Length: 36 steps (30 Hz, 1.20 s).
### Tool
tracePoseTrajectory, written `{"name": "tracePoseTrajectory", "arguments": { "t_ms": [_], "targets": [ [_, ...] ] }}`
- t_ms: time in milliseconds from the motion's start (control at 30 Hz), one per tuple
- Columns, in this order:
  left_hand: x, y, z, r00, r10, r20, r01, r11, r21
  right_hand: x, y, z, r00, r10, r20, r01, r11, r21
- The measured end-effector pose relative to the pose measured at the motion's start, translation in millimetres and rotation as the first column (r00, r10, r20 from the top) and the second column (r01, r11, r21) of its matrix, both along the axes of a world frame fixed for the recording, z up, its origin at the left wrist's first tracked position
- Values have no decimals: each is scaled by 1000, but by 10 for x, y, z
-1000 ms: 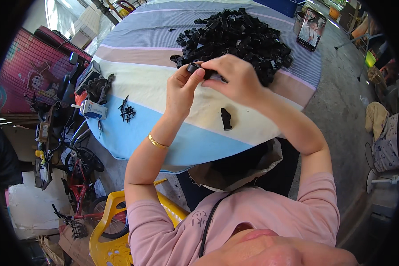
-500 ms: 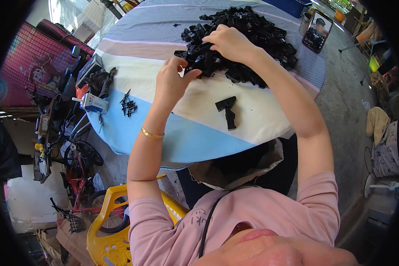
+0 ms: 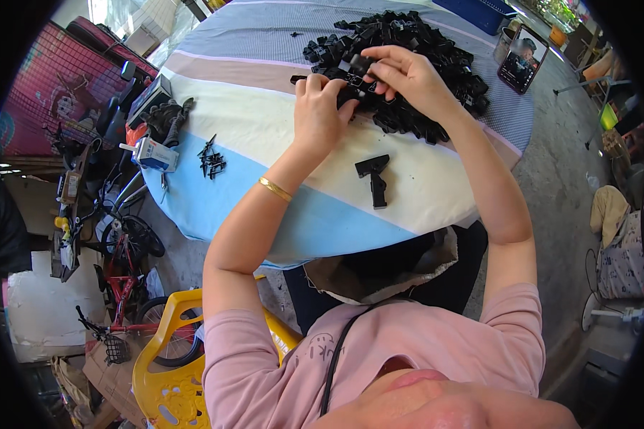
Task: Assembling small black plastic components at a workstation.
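Observation:
A heap of black plastic parts [image 3: 436, 79] is piled on the far side of the cloth-covered table. At its near left edge my left hand [image 3: 320, 118] has its fingers closed round a black plastic part [image 3: 300, 79], mostly hidden by the fingers. Just right of it, over the heap, my right hand [image 3: 415, 82] pinches a small black plastic part [image 3: 361, 63], slightly blurred. A T-shaped black plastic piece [image 3: 374, 179] lies alone on the cream stripe in front of the heap. To the left, several thin black pieces [image 3: 212, 159] form a small pile.
A phone [image 3: 522, 60] stands at the right edge beside a can [image 3: 504, 41]; a blue basket [image 3: 472, 13] is behind. On the left edge sit a small carton [image 3: 156, 155] and dark gloves [image 3: 166, 120]. An open sack [image 3: 379, 286] is at my lap, a yellow chair [image 3: 168, 372] left.
My left hand has moved right, further against the heap's edge. My right hand has shifted right and slightly nearer, its fingers now lifted with a small black part. The view has shifted slightly.

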<state>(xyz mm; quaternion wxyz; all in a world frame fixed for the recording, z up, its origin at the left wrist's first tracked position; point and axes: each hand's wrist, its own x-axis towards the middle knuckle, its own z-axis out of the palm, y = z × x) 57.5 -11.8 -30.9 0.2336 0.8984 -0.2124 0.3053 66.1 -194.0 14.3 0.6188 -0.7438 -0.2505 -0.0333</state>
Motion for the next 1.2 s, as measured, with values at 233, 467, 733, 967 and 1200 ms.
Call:
{"name": "tracePoseTrajectory", "arguments": {
  "t_ms": [233, 467, 733, 967, 1200],
  "targets": [
    [-76, 2, 54, 978, -177, 112, 176, 984, 20, -72, 43, -88, 999, 17, -47, -15, 999, 40],
    [-272, 68, 253, 827, -454, -332, 172, 766, -620, -130, 82, -154, 999, 1, 39, -1, 1000, 7],
    [-258, 171, 220, 885, -426, -188, 248, 773, -584, -228, 241, -235, 999, 30, -44, -27, 997, 75],
    [-394, 115, 337, 880, -427, -209, 288, 829, -479, -302, 277, -253, 899, -89, 428, 135, 988, -77],
    [-286, 215, 285, 581, -758, -296, -94, 300, -949, -301, 338, -283, 666, -169, 727, 351, 930, -106]
  ]
}}
